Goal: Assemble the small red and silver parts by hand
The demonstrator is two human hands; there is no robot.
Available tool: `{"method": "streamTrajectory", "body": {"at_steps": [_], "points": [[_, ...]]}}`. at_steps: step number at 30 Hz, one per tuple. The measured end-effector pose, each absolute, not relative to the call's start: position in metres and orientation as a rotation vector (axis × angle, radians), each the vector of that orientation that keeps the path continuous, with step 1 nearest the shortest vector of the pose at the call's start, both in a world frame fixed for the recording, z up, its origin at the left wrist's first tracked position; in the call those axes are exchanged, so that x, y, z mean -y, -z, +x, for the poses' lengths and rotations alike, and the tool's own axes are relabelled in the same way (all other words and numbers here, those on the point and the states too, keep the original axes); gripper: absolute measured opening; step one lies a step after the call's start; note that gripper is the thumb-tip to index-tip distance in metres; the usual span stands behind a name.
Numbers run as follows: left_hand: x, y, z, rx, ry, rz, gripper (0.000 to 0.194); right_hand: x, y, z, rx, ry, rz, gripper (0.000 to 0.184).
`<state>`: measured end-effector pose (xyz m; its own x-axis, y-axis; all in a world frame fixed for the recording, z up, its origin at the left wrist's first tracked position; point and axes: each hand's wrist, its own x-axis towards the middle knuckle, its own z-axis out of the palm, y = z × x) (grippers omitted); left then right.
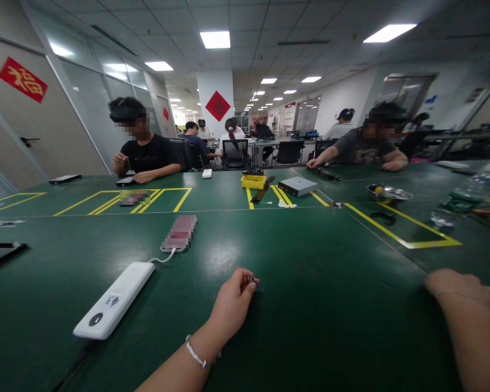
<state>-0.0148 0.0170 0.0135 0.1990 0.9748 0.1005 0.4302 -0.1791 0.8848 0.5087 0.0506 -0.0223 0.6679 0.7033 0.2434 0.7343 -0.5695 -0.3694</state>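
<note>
My left hand [234, 296], with a bracelet [195, 353] at its wrist, is low over the green tabletop near the middle of the view. Its thumb and fingers pinch a tiny part [251, 279] that looks metallic with a bit of red; its kind is too small to make out. At the right edge my right hand [459, 288] rests at the table, blurred and turned away, so its fingers are mostly hidden. A white power bank [116, 299] lies left of my left hand, joined by a short white cable [163, 258] to a phone [180, 233].
Yellow tape outlines [428, 245] mark the table. Farther back are a yellow bin [253, 181], a grey box [297, 186], a metal bowl [398, 193] and a plastic bottle [469, 190]. Two people sit across, one holding something small. A dark flat device [2, 253] lies far left.
</note>
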Motion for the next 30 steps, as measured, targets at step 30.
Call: {"method": "streamTrajectory", "body": {"at_steps": [30], "points": [[-0.017, -0.018, -0.009, -1.247, -0.912, 1.842, 0.016, -0.027, -0.012, 0.149, 0.967, -1.618, -1.07, 0.031]]}}
